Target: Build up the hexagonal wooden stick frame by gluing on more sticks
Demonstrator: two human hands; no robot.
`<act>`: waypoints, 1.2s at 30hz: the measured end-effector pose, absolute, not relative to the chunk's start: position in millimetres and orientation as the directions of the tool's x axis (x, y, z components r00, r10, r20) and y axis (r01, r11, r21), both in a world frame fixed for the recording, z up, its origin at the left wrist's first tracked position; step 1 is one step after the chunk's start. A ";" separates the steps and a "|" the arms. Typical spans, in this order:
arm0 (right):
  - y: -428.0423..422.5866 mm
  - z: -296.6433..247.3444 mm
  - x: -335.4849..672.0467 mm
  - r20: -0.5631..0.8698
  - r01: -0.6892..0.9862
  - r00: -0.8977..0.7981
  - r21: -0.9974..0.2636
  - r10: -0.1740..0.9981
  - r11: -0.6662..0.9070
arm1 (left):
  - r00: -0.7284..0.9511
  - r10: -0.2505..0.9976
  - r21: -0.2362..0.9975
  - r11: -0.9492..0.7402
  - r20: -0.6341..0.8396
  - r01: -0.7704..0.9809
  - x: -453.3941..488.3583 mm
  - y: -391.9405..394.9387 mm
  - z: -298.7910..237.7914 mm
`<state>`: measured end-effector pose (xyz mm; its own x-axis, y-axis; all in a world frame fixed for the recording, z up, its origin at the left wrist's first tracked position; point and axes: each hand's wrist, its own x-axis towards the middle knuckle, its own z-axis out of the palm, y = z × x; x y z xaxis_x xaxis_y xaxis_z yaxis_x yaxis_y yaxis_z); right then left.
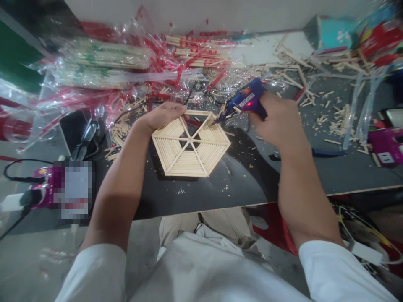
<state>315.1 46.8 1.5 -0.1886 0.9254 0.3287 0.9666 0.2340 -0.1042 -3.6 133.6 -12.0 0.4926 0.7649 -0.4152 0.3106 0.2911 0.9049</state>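
A six-sided frame of thin wooden sticks (185,162) is tilted above the dark table. Spokes meet at its middle, and rows of sticks fill most sections; the far section is largely bare inside its outer stick. My left hand (166,116) is closed on the frame's far left edge, its fingertips partly hidden. In my right hand (275,119) is a blue glue gun (245,100) with a red light lit. Its nozzle is at the frame's far right spoke; whether they touch I cannot tell.
Plastic-wrapped stick bundles (103,58) and red-banded sticks (201,52) lie at the back. Cut stick pieces (343,119) and clear glue sticks (354,111) are on the right. Eyeglasses (84,138), a blurred-out phone (75,191) and a purple power strip (44,186) are left.
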 end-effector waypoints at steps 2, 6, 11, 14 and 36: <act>44.9 3.5 315.4 0.356 0.969 -0.183 -0.090 0.916 0.229 | 0.494 0.762 0.904 0.296 -0.418 0.307 -4.4 134.3 -13.6; 43.0 8.4 317.1 0.388 0.969 -0.138 -0.139 0.911 0.206 | 0.510 0.754 0.909 0.310 -0.414 0.279 -7.5 135.4 -17.3; 53.0 4.0 326.0 0.392 0.958 0.026 -0.271 0.920 0.089 | 0.524 0.749 0.912 0.298 -0.406 0.281 -7.3 131.8 -17.1; 63.7 -6.8 334.6 0.294 0.940 0.165 -0.335 0.941 -0.060 | 0.520 0.764 0.917 0.246 -0.383 0.314 -5.4 127.3 -9.7; 80.7 -31.8 340.0 0.195 0.893 0.332 -0.379 0.923 -0.241 | 0.661 0.436 -0.108 -0.781 0.611 0.615 8.7 -80.5 25.2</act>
<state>340.0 80.7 -31.8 0.3317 0.9230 0.1950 0.8934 -0.2410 -0.3791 8.7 -80.5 25.2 0.6608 0.4359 0.6111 0.6151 -0.7810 -0.1080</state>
